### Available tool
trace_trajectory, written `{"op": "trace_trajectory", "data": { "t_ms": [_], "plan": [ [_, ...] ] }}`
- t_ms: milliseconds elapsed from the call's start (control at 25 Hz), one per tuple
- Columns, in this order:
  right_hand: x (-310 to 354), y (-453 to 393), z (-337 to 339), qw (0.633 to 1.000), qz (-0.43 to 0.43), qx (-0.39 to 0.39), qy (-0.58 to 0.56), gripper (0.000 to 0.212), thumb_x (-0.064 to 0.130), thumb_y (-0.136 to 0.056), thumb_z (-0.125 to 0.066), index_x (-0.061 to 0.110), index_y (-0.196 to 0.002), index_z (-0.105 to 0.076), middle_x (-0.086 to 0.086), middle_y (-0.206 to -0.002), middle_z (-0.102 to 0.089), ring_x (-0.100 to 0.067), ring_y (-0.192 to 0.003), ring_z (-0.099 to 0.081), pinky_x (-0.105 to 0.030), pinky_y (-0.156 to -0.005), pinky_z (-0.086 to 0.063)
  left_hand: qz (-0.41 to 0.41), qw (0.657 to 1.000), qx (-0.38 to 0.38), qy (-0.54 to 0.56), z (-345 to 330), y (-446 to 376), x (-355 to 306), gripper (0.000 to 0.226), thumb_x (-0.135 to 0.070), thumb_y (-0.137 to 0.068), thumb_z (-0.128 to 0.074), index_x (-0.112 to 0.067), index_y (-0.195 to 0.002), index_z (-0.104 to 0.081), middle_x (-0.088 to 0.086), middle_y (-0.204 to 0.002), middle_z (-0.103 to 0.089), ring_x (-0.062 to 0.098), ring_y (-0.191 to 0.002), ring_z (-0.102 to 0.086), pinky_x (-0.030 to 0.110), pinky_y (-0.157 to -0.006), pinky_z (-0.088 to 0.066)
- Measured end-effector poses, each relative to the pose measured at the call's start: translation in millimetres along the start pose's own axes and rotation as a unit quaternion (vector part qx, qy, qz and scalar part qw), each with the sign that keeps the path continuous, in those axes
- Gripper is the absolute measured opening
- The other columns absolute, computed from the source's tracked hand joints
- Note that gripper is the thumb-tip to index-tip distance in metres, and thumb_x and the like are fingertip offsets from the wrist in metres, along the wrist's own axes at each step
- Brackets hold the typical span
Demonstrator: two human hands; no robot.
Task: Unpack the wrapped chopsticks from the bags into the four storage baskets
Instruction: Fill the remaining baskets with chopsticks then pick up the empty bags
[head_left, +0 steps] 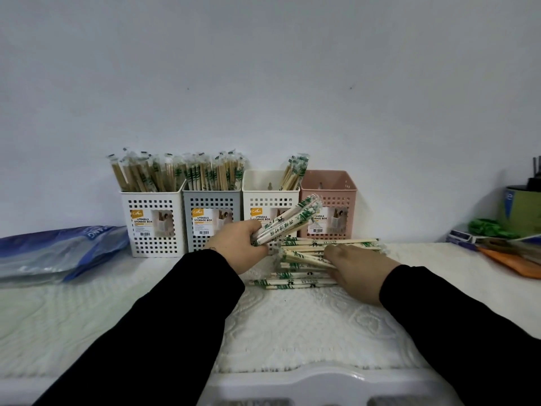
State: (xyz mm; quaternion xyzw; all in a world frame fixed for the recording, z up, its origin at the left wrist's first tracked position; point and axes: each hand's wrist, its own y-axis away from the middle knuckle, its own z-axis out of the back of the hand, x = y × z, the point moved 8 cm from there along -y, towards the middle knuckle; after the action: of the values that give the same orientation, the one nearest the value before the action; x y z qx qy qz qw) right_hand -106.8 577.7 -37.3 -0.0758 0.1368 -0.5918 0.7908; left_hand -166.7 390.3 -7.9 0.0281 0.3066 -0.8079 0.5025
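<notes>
Four storage baskets stand in a row against the wall. The left white basket [152, 250] and the grey basket [202, 244] are packed with wrapped chopsticks. The second white basket [257, 197] holds a few, and the pink basket [342, 186] looks empty. My left hand [237, 244] grips a bundle of wrapped chopsticks [289, 218] tilted up toward the baskets. A loose pile of wrapped chopsticks [307, 268] lies on the white cloth in front of the baskets. My right hand [357, 271] rests on that pile, with its fingers pinching a few of them.
Flattened blue plastic bags [58, 250] lie at the left. At the far right are a green container [524, 212], a green crumpled item [489, 228], small boxes and an orange sheet [515, 263]. A white plastic rim [292, 382] runs along the near edge.
</notes>
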Motion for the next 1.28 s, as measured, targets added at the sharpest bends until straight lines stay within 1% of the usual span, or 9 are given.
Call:
{"op": "trace_trajectory", "data": {
  "t_ms": [240,440,640,800,920,1000,1080,1160,1280],
  "plan": [
    [-4,0,-5,0.993,-0.018,0.081,-0.083,0.029,0.047,-0.090,-0.054,0.021,-0.105,-0.055,-0.001,-0.108,-0.057,-0.019,-0.095,-0.052,-0.031,-0.084,-0.044,0.021,0.999,-0.043,0.023,7,16,-1,0.026,-0.028,-0.085,-0.065,-0.025,-0.068,-0.045,-0.004,-0.064,-0.050,0.010,-0.059,-0.047,0.027,-0.050,-0.030],
    [7,-3,-3,0.991,-0.023,0.131,-0.024,0.035,0.041,-0.092,-0.051,0.015,-0.114,-0.059,-0.007,-0.118,-0.059,-0.025,-0.108,-0.055,-0.036,-0.093,-0.045,0.016,0.995,-0.083,0.044,13,34,-4,0.016,-0.026,-0.085,-0.064,-0.020,-0.075,-0.053,0.002,-0.066,-0.054,0.018,-0.062,-0.051,0.030,-0.055,-0.037],
    [6,-5,-2,0.986,-0.046,0.159,-0.004,0.021,0.039,-0.089,-0.052,0.019,-0.095,-0.050,-0.007,-0.114,-0.060,-0.025,-0.104,-0.057,-0.033,-0.088,-0.046,0.041,0.988,-0.128,0.082,24,43,4,0.016,-0.028,-0.087,-0.062,-0.019,-0.077,-0.052,0.000,-0.064,-0.050,0.018,-0.060,-0.047,0.030,-0.053,-0.034],
    [3,-1,14,0.991,-0.066,0.093,-0.073,0.011,0.029,-0.094,-0.050,0.020,-0.098,-0.043,-0.008,-0.111,-0.061,-0.024,-0.096,-0.057,-0.031,-0.080,-0.044,0.058,0.972,-0.162,0.161,31,48,8,0.019,-0.030,-0.089,-0.060,-0.016,-0.082,-0.050,0.006,-0.066,-0.051,0.022,-0.058,-0.046,0.035,-0.054,-0.039],
    [-12,6,60,0.982,-0.085,-0.066,-0.153,0.014,0.024,-0.096,-0.049,0.019,-0.108,-0.043,-0.007,-0.099,-0.062,-0.026,-0.084,-0.059,-0.033,-0.071,-0.046,0.069,0.937,-0.221,0.261,50,55,7,0.022,-0.032,-0.092,-0.060,-0.015,-0.081,-0.052,-0.001,-0.058,-0.043,0.009,-0.049,-0.039,0.026,-0.050,-0.033],
    [-23,14,95,0.925,-0.098,-0.189,-0.313,0.012,0.020,-0.097,-0.049,0.021,-0.108,-0.044,-0.002,-0.086,-0.063,-0.023,-0.072,-0.058,-0.034,-0.062,-0.046,0.073,0.913,-0.238,0.324,59,58,4,0.019,-0.034,-0.092,-0.062,-0.019,-0.081,-0.057,-0.005,-0.056,-0.044,0.012,-0.050,-0.041,0.029,-0.052,-0.036],
    [-28,19,105,0.823,-0.104,-0.250,-0.499,0.012,0.016,-0.096,-0.052,0.017,-0.107,-0.048,-0.006,-0.079,-0.062,-0.022,-0.066,-0.059,-0.040,-0.063,-0.052,0.085,0.892,-0.228,0.380,58,61,1,0.015,-0.032,-0.091,-0.064,-0.020,-0.083,-0.059,-0.002,-0.056,-0.051,0.018,-0.052,-0.047,0.031,-0.052,-0.041],
    [-30,19,93,0.734,-0.127,-0.261,-0.613,0.021,0.008,-0.089,-0.062,0.012,-0.108,-0.052,-0.015,-0.084,-0.065,-0.024,-0.065,-0.062,-0.044,-0.069,-0.055,0.112,0.875,-0.202,0.425,49,66,-3,0.014,-0.025,-0.090,-0.066,-0.015,-0.083,-0.058,0.004,-0.059,-0.057,0.020,-0.054,-0.050,0.031,-0.056,-0.046],
    [-32,21,73,0.666,-0.189,-0.251,-0.677,0.033,0.002,-0.076,-0.073,0.006,-0.104,-0.056,-0.020,-0.085,-0.069,-0.029,-0.061,-0.065,-0.049,-0.075,-0.055,0.155,0.872,-0.181,0.427,49,69,-6,0.015,-0.020,-0.087,-0.069,-0.010,-0.085,-0.059,0.007,-0.070,-0.064,0.017,-0.058,-0.054,0.026,-0.058,-0.044]
  ]
}}
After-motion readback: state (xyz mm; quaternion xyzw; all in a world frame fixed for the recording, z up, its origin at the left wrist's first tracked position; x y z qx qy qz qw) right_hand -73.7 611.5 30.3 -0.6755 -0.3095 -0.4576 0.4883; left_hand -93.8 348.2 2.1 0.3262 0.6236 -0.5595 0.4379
